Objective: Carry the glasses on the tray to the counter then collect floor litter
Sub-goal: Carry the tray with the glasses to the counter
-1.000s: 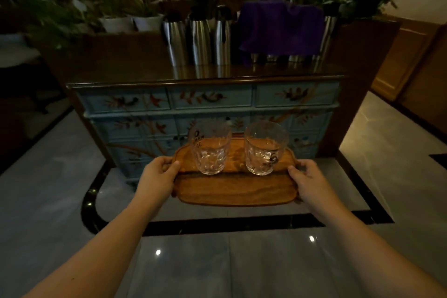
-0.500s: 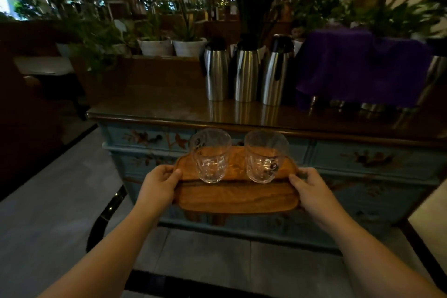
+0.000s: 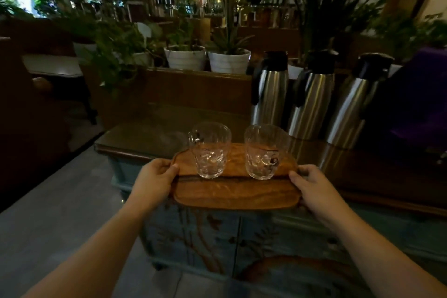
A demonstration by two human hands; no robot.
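Head view: both hands' grip (image 3: 154,180) (image 3: 312,185) around tray (image 3: 235,195).

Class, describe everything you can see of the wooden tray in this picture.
The wooden tray is an oblong board with rounded corners, warm brown with a visible grain and a dark groove running lengthwise. It is held roughly level above the front edge of the counter. The left hand grips its left end and the right hand its right end. Two clear cut-glass mugs stand upright on its far half, the left glass and the right glass, apart from each other and apparently empty.
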